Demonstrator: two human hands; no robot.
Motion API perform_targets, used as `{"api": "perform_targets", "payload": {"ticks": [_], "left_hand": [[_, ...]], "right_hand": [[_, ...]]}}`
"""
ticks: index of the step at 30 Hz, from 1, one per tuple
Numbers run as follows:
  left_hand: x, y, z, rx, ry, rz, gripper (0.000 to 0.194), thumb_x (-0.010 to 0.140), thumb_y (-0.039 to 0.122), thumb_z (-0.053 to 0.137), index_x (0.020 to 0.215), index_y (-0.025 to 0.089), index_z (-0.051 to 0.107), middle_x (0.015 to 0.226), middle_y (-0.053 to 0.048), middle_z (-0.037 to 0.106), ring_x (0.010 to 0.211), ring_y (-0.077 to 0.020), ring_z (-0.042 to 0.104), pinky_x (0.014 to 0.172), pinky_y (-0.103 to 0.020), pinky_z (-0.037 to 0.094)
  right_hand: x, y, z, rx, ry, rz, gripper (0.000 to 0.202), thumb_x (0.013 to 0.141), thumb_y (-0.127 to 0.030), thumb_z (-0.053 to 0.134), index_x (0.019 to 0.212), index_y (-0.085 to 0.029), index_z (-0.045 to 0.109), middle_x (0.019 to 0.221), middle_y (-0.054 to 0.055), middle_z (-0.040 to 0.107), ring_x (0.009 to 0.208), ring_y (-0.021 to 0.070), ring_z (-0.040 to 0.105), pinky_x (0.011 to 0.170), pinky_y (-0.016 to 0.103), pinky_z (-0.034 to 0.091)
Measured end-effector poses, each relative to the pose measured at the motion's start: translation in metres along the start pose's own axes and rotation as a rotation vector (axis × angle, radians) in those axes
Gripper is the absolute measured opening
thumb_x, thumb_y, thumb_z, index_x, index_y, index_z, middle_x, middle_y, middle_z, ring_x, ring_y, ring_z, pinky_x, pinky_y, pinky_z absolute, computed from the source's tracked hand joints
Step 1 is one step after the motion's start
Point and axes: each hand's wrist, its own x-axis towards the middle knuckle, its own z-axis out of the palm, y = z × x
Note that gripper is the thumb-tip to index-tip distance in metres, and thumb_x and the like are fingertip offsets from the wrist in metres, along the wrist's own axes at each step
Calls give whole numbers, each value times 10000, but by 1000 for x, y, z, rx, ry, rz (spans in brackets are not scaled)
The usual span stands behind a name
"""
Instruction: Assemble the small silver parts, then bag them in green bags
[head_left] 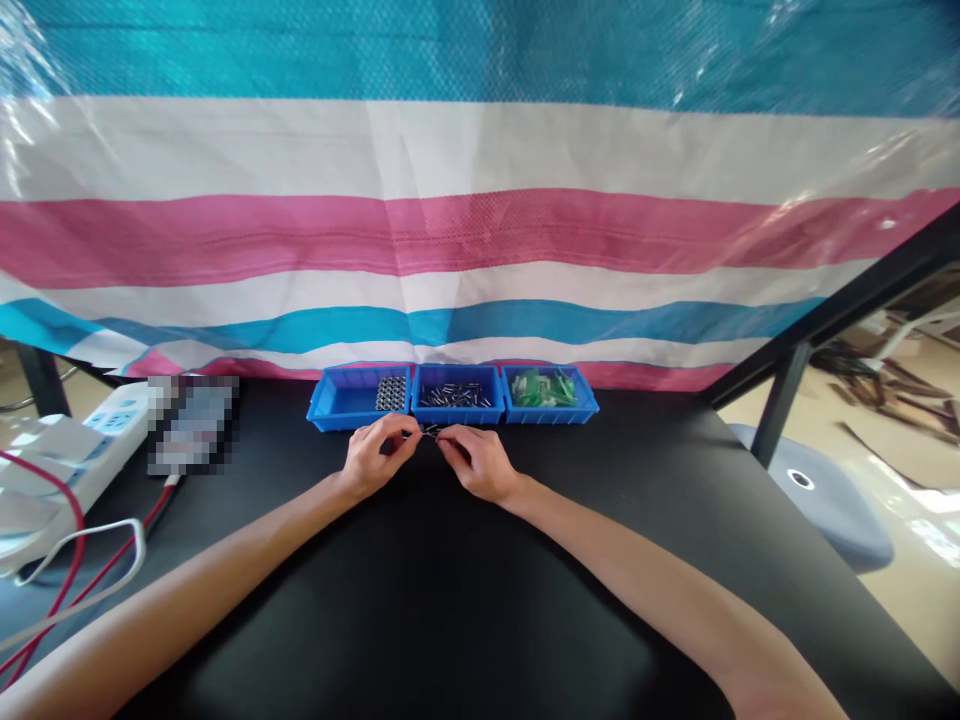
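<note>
My left hand (379, 452) is closed in a pinch just in front of the blue bins. Facing it, my right hand (480, 460) also pinches, its fingertips a short gap away. Small dark metal pieces (430, 431) show between the two sets of fingertips; they look like thin pins or screws, too small to tell. Directly behind the hands, a middle blue bin (457, 413) holds many loose metal pins or screws (457, 394). The left blue bin (341, 395) has rows of small round metal parts (391, 393) at its right end.
Green pieces, some seemingly in clear plastic, (541, 388) lie in the right blue bin (585, 408). A white power strip (112, 425), red and white cables (139, 545) and a blurred-out device (193, 425) occupy the black table's left side. A striped sheet (465, 230) hangs behind; a grey stool (832, 505) stands right.
</note>
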Motion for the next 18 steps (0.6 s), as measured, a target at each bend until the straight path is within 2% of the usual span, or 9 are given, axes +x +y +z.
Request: {"api": "perform_targets", "payload": {"ticks": [7, 18], "left_hand": [[2, 3, 0, 30, 55, -20, 123, 832, 181, 661, 950, 185, 624, 818, -10, 741, 579, -86, 639, 586, -201, 522], [1, 4, 0, 52, 60, -26, 116, 827, 180, 666, 940, 184, 643, 813, 1, 748, 549, -71, 631, 575, -189, 526]], "right_hand": [[-1, 1, 2, -17, 17, 11, 156, 954, -239, 468, 958, -179, 612, 865, 51, 699, 744, 156, 671, 695, 244, 507], [-1, 2, 3, -23, 39, 5, 160, 957, -252, 479, 977, -181, 621, 895, 58, 712, 778, 161, 687, 725, 247, 525]]}}
